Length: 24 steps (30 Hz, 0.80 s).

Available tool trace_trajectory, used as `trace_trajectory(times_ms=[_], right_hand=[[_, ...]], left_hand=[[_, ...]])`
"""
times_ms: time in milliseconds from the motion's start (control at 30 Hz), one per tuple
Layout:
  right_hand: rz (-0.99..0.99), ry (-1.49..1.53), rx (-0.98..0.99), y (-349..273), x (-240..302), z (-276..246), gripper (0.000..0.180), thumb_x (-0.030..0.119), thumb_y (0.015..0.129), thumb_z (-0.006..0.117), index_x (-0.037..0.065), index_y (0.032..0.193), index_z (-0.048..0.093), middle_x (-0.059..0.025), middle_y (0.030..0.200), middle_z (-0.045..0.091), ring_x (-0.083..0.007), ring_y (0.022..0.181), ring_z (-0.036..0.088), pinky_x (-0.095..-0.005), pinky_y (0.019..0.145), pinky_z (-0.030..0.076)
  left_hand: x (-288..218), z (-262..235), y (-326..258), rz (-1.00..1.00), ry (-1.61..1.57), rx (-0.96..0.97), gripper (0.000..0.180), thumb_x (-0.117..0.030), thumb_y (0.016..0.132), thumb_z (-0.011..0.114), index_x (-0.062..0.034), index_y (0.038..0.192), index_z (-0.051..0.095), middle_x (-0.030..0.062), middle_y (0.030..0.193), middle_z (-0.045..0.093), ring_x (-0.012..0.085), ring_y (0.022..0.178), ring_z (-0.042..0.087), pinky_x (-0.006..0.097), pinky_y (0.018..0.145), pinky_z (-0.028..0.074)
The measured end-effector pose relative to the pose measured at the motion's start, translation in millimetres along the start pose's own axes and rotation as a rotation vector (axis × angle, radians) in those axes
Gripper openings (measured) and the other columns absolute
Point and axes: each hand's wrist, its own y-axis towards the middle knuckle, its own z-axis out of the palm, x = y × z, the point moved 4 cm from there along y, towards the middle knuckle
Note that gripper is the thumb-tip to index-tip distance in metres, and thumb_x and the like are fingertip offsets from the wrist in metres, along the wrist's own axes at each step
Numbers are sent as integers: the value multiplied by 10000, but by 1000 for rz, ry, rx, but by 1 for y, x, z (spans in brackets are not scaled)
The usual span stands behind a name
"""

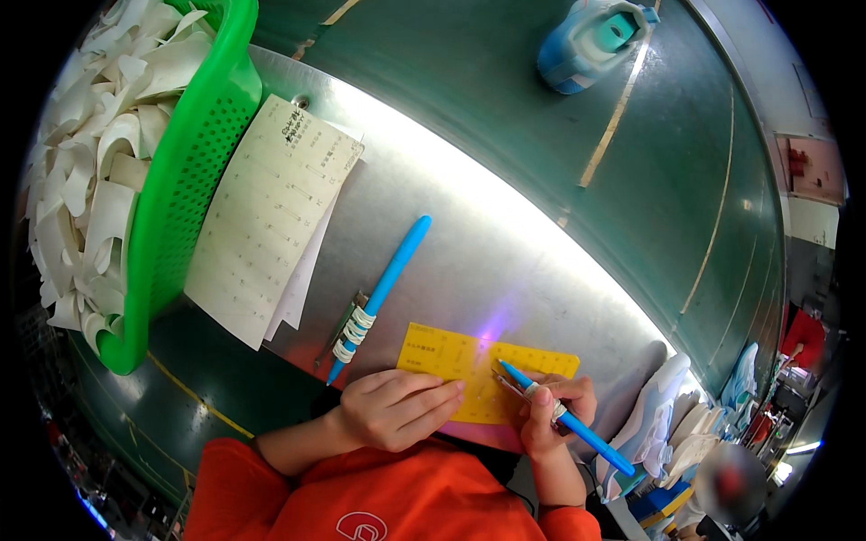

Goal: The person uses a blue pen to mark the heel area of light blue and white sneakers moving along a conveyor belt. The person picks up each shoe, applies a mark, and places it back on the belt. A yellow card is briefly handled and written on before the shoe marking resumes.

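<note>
A yellow printed card lies at the front edge of the metal table. My left hand is closed over its lower left part, fingers together and thumb hidden. In a pinch, my right hand grips a blue pen over the card's right half. Pale bands wrap this pen, and a thin metal piece is bound along it near the tip. A second blue pen, with the same kind of banding and metal piece, rests on the table beyond my left hand.
Printed paper sheets lie at the left, beside a green basket heaped with white cut pieces. Beyond the metal table runs a green surface carrying a blue-and-white shoe. More shoe parts are stacked at right.
</note>
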Motion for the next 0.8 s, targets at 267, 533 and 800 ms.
trace_trajectory(times_ms=[267,533,800], right_hand=[[31,-152,67,2,13,-1,146,74,789,625,20,787,489,-199,730,646,-230,670,664,-268,574,494],[64,-268,36,12,24,3,141,75,776,636,6,769,512,-181,693,626,-281,712,666,-294,619,508],[45,-355,35,18,34,9,142,68,777,631,7,759,504,-155,646,604,-293,714,664,-305,632,507]], left_hand=[[1,0,-5,9,-24,29,83,-130,706,654,-141,788,654,-46,900,655,90,756,580,187,607,462],[3,0,-6,5,-55,20,73,-142,728,638,-136,797,662,-45,922,654,87,781,578,184,620,456],[5,0,-5,2,-87,4,57,-135,730,649,-112,782,662,-33,903,656,88,784,595,178,614,453]])
